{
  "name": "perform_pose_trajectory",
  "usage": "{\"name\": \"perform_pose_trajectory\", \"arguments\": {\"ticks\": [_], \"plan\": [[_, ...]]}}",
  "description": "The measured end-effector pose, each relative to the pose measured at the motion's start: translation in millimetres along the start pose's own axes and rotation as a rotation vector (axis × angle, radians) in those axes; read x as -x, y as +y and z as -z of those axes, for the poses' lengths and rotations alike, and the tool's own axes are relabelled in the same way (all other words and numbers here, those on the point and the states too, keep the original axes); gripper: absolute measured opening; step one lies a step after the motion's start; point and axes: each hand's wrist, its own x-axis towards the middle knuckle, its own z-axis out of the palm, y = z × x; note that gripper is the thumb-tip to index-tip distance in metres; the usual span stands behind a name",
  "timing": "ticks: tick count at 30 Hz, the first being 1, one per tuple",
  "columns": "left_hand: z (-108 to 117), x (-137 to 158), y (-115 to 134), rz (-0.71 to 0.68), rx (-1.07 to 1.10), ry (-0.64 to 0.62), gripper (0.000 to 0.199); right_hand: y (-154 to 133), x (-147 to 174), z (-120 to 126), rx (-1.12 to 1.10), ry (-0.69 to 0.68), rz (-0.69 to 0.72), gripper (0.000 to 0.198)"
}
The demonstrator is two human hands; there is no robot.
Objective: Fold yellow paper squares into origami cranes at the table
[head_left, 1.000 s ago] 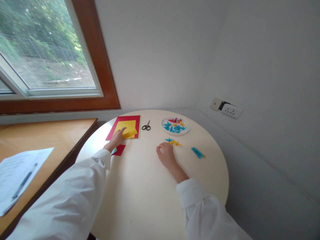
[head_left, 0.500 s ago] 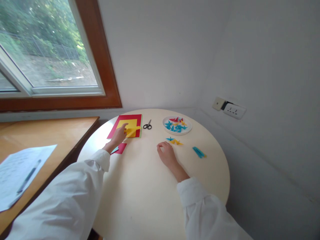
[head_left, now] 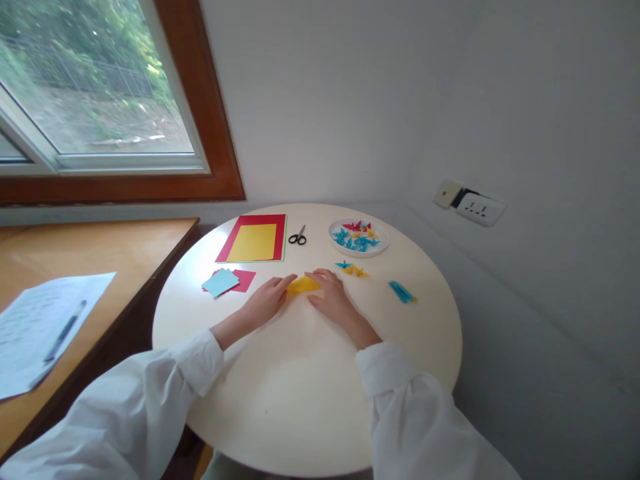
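Observation:
Between my two hands, over the middle of the round table, is a piece of yellow paper [head_left: 303, 285]. My left hand [head_left: 269, 299] is closed on its left end, thumb and fingers together. On the right end my right hand [head_left: 331, 297] grips it the same way. Just beyond my right hand lie a blue and a yellow folded paper crane [head_left: 356, 271]. To the left of my left hand are a light blue paper square [head_left: 221, 283] and red paper squares [head_left: 245, 281], partly overlapping.
Red and yellow sheets [head_left: 253, 241] lie stacked at the back left, with black-handled scissors [head_left: 298, 237] beside them. A white plate [head_left: 361, 253] holds several paper cranes. Folded blue strips [head_left: 401, 292] lie at the right. A wooden desk [head_left: 150, 247] with paper and pen adjoins.
My left hand has come from the stacked sheets to the table's middle with the yellow paper. My right hand has taken hold of its other end. The view has tilted down slightly.

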Motion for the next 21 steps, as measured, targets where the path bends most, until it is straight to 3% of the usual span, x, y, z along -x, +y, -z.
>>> {"name": "perform_pose_trajectory", "arguments": {"ticks": [7, 15, 21], "plan": [[2.6, 1.8, 20.3, 0.000, 0.120, 0.001, 0.038, -3.9, 0.5, 3.0, 0.049, -0.106, 0.049, 0.039], [-6.9, 10.9, 26.1, -0.100, 0.023, -0.086, 0.046, 0.2, 1.5, 5.1, 0.084, -0.205, 0.070, 0.033], [-12.2, 14.9, 30.4, -0.107, -0.046, -0.087, 0.026, 2.9, 16.0, 9.4, 0.121, -0.240, 0.077, 0.037]]}}
